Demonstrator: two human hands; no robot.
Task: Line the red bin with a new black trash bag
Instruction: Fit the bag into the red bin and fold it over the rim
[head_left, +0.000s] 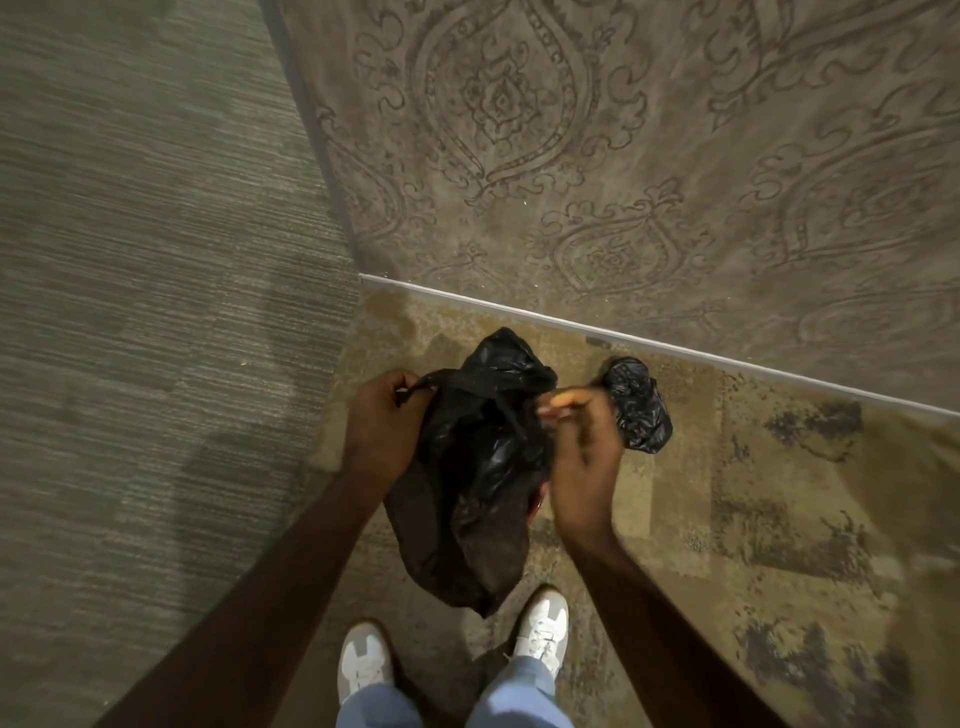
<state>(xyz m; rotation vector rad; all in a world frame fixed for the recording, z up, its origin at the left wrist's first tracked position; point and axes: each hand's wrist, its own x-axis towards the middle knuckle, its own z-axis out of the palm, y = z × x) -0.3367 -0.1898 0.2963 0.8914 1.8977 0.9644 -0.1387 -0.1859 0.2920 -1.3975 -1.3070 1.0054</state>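
While the black trash bag hangs between my two hands, I hold it in front of my body, above the patterned carpet and just short of the wall's pale baseboard. My left hand is closed around the bag's upper edge at its left side, fingers curled tight on a strip of the plastic. My right hand pinches the opposite part of that edge between thumb and fingertips, and the same hand appears to carry a small rolled wad of black plastic, probably the rest of the bag roll, tucked behind the fingers; I cannot tell exactly how it is gripped. Holding the edge at two points apart like this makes sense to me as a way of finding and spreading the bag's mouth, letting the loose body droop toward my white shoes.

The red bin is mostly hidden: only a sliver of red shows below the bag near my right wrist, and I cannot say for sure that it is the bin. By my judgement the bag is not yet opened or seated. The next move calls for separating the two layers of the mouth before lowering it in.
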